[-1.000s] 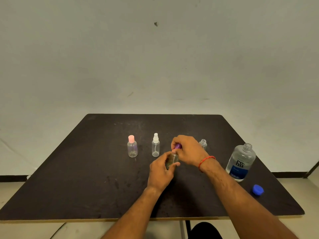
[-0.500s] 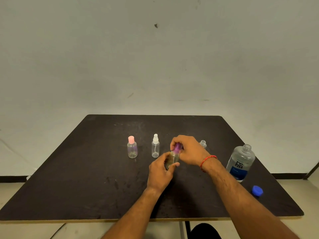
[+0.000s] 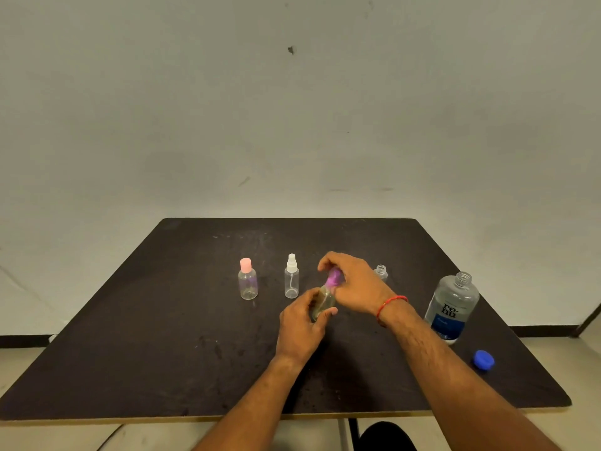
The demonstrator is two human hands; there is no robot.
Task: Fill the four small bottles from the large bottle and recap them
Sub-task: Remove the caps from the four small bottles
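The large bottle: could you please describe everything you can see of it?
The large bottle is clear plastic with a threaded neck, uncapped, and a label reading "re-nu" above a blue band. It stands on its base on the dark table, near the right edge; nothing else touches it.

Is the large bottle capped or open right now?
Open. The large bottle stands upright with its threaded neck bare; a blue cap lies apart on the table, nearer the person.

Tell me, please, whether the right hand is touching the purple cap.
Touching. The head view shows the right hand curled round the purple cap, while the left hand grips the small bottle beneath.
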